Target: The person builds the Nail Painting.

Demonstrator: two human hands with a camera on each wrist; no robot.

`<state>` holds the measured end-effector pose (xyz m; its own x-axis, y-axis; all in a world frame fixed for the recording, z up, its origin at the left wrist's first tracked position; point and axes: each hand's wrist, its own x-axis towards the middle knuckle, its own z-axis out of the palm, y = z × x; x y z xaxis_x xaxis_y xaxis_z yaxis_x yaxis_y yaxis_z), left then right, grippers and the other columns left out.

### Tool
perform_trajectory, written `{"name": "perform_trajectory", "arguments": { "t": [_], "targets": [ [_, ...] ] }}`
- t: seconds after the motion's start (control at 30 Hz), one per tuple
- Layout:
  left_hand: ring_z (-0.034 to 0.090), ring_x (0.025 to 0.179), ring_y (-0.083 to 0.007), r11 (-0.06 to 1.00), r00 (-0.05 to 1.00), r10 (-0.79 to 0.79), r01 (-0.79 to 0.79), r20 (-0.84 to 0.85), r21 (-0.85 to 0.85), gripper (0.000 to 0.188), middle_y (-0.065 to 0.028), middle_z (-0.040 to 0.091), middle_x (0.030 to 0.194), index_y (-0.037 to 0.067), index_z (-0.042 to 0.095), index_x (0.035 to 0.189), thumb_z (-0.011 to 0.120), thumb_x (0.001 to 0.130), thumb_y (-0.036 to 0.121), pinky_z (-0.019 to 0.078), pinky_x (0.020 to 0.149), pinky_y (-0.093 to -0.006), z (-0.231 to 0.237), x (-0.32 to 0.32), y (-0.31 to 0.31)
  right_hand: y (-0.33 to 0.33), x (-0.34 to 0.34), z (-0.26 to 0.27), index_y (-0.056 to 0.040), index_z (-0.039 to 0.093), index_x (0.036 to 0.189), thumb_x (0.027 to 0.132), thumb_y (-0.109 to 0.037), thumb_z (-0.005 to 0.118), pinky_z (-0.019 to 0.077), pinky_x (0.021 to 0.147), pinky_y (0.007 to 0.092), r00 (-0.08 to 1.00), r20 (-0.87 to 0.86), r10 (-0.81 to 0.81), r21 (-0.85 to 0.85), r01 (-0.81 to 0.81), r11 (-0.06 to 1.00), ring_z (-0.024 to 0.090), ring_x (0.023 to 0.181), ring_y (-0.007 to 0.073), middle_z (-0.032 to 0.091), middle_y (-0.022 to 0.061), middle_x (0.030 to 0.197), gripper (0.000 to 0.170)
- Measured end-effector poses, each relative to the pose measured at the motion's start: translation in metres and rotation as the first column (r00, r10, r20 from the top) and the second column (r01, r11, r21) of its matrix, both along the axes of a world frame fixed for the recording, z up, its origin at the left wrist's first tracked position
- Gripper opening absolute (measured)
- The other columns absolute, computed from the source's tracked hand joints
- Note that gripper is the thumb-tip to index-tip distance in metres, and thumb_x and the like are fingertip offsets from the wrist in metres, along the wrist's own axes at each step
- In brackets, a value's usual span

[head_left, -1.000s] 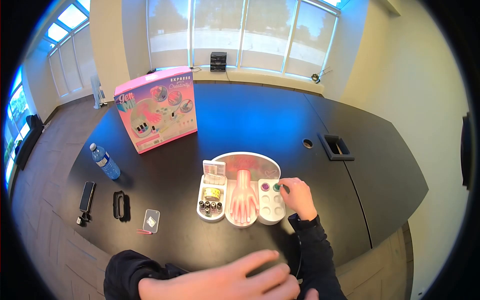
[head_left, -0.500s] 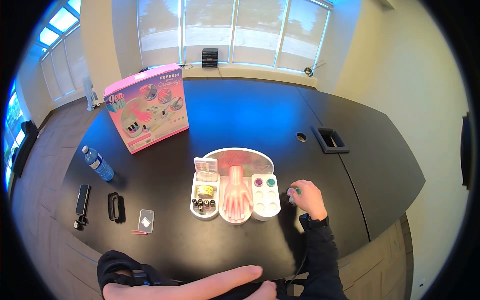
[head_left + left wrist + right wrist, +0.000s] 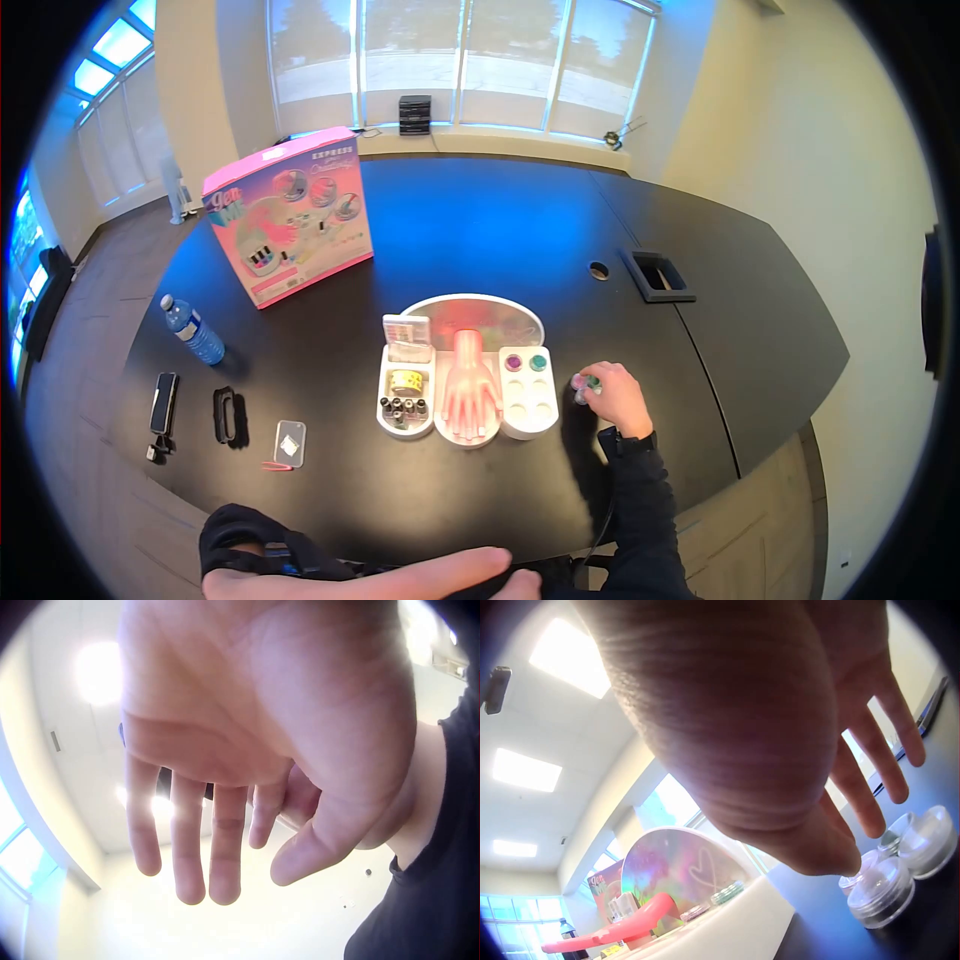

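My right hand (image 3: 615, 398) is at a cluster of small round clear jars (image 3: 885, 892), one with pink and one with green contents. In the right wrist view its thumb tip is at the pink jar, the index fingertip is hidden, and the other fingers point down loosely. I cannot tell whether it pinches the jar. My left hand (image 3: 262, 735) hangs with loosely extended fingers and holds nothing. Beside the jars stands a white nail-art station (image 3: 520, 430) with a pink model hand (image 3: 468, 385); a purple pot (image 3: 514, 362) and a teal pot (image 3: 538, 362) sit in its right tray.
The station's left tray holds several polish bottles (image 3: 398, 408) and a yellow tape roll (image 3: 406, 381). On the table are a pink box (image 3: 290, 220), a water bottle (image 3: 193, 330), a phone (image 3: 164, 402), a black band (image 3: 223, 415), a clear case (image 3: 290, 444) and pink tweezers (image 3: 276, 466).
My right hand has left the teal pot in the station's tray and moved right to the loose jars. My left hand has dropped toward the bottom edge of the head view.
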<state>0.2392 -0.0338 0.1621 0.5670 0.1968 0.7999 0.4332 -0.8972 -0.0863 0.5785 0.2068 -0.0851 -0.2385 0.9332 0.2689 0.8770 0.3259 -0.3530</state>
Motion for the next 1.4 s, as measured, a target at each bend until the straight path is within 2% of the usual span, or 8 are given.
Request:
{"name": "perform_trajectory", "arguments": {
  "t": [0.13,0.33,0.4,0.47,0.53,0.67,0.87,1.4],
  "targets": [
    [0.068,0.099,-0.0226,0.982,0.997,-0.035,0.021,-0.071,-0.189,0.066,-0.0043,0.065,0.102,0.037,0.072,0.149,0.069,0.084,0.023,0.0612,0.095,-0.0362,0.016,0.005,-0.012,0.008,-0.004,-0.006,-0.0116,0.083,0.105,0.09,-0.018,0.077,0.059,0.097,0.0491,0.999,0.031,0.037,-0.013,-0.036,0.999,0.071,0.113,0.0363,0.081,0.0081,0.112,0.017],
    [0.07,0.097,-0.0223,0.988,0.99,-0.076,0.058,-0.118,-0.144,0.067,-0.0047,0.067,0.104,0.033,0.07,0.151,0.064,0.086,0.02,0.0619,0.092,-0.0336,0.015,-0.008,-0.01,0.011,-0.01,-0.008,-0.0113,0.082,0.103,0.092,-0.019,0.078,0.0589,0.094,0.0491,0.999,0.032,0.044,0.003,-0.044,0.999,0.072,0.108,0.0362,0.08,0.008,0.105,0.015],
    [0.071,0.091,-0.0223,0.998,0.998,-0.045,0.044,0.036,0.047,0.06,-0.0053,0.068,0.1,0.033,0.074,0.146,0.068,0.088,0.016,0.0635,0.086,-0.033,0.003,-0.003,-0.002,0.013,-0.008,-0.011,-0.0111,0.082,0.102,0.092,-0.02,0.079,0.0588,0.093,0.0494,0.998,0.041,0.039,-0.003,-0.038,0.999,0.072,0.106,0.0359,0.079,0.0083,0.102,0.014],
    [0.072,0.087,-0.0228,0.965,0.986,-0.15,0.131,-0.069,-0.228,0.048,-0.0055,0.069,0.094,0.028,0.079,0.133,0.074,0.087,0.014,0.0646,0.081,-0.0339,0.017,-0.026,-0.013,0.016,-0.008,-0.014,-0.0111,0.08,0.099,0.092,-0.019,0.079,0.0582,0.089,0.0502,0.998,0.038,0.059,0.022,-0.059,0.998,0.071,0.103,0.035,0.078,0.0083,0.098,0.011],
    [0.073,0.088,-0.0249,0.963,0.975,-0.192,0.166,-0.109,-0.212,0.026,-0.0078,0.072,0.094,0.012,0.08,0.113,0.076,0.087,0.011,0.0648,0.079,-0.0355,0.018,-0.038,-0.006,0.018,-0.01,-0.015,-0.0109,0.08,0.098,0.091,-0.019,0.08,0.058,0.089,0.0501,0.998,0.046,0.053,0.038,-0.055,0.998,0.071,0.102,0.0349,0.078,0.0083,0.098,0.011],
    [0.075,0.091,-0.0254,0.941,0.976,-0.038,-0.038,-0.216,-0.336,0.032,-0.0048,0.074,0.1,0.01,0.079,0.116,0.077,0.085,0.015,0.0623,0.079,-0.0393,-0.005,-0.065,0.006,0.016,-0.014,-0.017,-0.0095,0.078,0.096,0.09,-0.017,0.08,0.0574,0.089,0.0492,0.999,0.044,0.017,0.057,-0.02,0.998,0.071,0.1,0.0346,0.078,0.0076,0.097,0.01],
    [0.075,0.086,-0.0324,0.836,0.978,0.206,-0.195,-0.037,-0.513,0.032,-0.0104,0.075,0.095,0.005,0.078,0.102,0.084,0.071,0.009,0.0604,0.072,-0.0408,-0.054,-0.078,0.044,0.017,-0.017,-0.008,-0.0089,0.077,0.098,0.09,-0.016,0.079,0.0561,0.09,0.0481,1.0,0.02,0.013,0.179,-0.017,0.984,0.072,0.098,0.0331,0.078,0.0065,0.094,0.011],
    [0.073,0.091,-0.033,0.722,0.822,0.527,-0.298,0.217,-0.624,0.018,-0.0123,0.072,0.095,0.001,0.072,0.103,0.079,0.088,0.006,0.0588,0.081,-0.0422,-0.202,-0.078,0.144,-0.01,-0.09,0.032,-0.011,0.081,0.109,0.09,-0.021,0.084,0.0587,0.089,0.047,0.939,-0.043,0.342,0.214,-0.326,0.921,0.074,0.1,0.0319,0.081,0.0076,0.102,0.022]
  ]
}}
